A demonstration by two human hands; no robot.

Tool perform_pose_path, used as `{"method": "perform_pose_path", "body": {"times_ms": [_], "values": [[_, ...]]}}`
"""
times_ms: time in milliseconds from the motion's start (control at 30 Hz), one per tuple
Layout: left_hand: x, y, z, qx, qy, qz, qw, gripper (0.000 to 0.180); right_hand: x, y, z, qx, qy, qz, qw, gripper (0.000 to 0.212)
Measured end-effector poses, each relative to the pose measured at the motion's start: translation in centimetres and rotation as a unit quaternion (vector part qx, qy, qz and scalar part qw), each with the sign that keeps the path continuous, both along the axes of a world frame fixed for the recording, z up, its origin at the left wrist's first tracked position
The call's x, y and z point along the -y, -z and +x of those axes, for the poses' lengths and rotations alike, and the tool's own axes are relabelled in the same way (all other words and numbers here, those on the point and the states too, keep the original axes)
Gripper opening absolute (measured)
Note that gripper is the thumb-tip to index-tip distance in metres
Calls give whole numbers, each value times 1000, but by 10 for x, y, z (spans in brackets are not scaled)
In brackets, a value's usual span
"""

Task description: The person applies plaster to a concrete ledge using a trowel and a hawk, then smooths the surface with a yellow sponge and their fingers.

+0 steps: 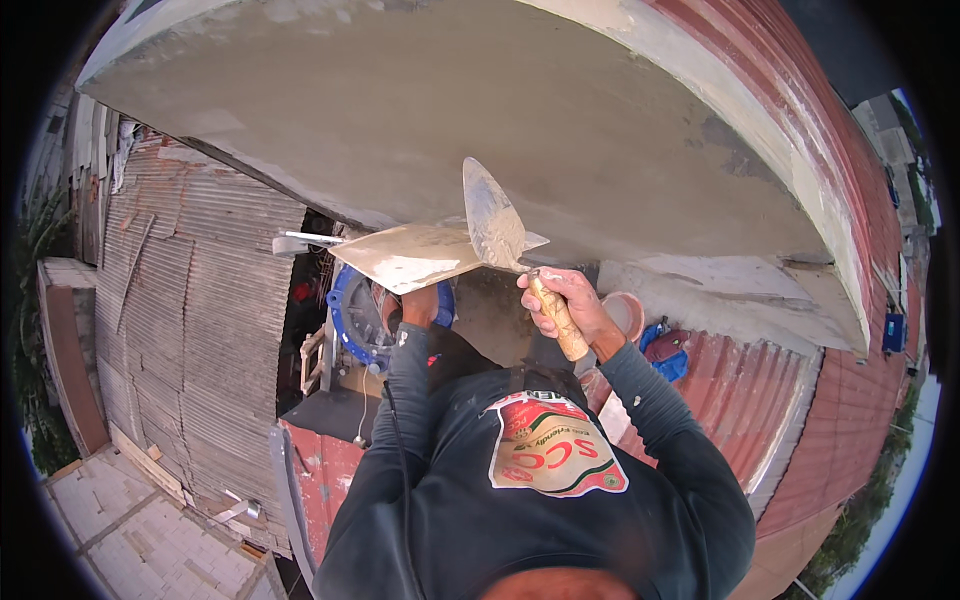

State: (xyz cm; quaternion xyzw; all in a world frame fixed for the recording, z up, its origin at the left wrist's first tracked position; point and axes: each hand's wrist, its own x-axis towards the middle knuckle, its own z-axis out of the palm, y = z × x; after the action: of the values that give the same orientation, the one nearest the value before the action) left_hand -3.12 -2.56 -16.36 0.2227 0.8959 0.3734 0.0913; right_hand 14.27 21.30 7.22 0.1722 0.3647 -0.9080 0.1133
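Observation:
My right hand (575, 305) is closed around the pale wooden handle (555, 312) of a pointed trowel. The trowel's blade (492, 212) points up and away, smeared with grey mortar. Just left of it, and partly behind it, a flat mortar board (400, 252) is held out level, with a pale wet-looking patch on its near part. My left hand (420, 302) supports that board from below; its fingers are mostly hidden under it. Beyond both tools spreads a wall surface of smooth grey plaster (350, 110), with a darker rough patch toward its right end.
Below my left forearm is a blue round-rimmed container (345, 315). A pinkish bucket (626, 312) and a blue plastic bag (672, 365) lie to the right, by red corrugated roofing (735, 385). Rusty corrugated sheets (190, 320) cover the left side. A dark cord (398, 440) hangs along my left arm.

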Motion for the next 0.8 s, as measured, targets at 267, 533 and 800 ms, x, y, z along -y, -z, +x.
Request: {"method": "perform_pose_path", "body": {"times_ms": [267,533,800], "values": [[-48,-70,6,188,-158,484,840,25,15,27,9,106,-41,-221,969,38],[-46,-90,-8,228,-233,428,843,45,3,6,17,80,19,164,983,34],[-64,-90,6,66,-241,251,935,74,62,67,-55,-17,21,768,639,34]]}}
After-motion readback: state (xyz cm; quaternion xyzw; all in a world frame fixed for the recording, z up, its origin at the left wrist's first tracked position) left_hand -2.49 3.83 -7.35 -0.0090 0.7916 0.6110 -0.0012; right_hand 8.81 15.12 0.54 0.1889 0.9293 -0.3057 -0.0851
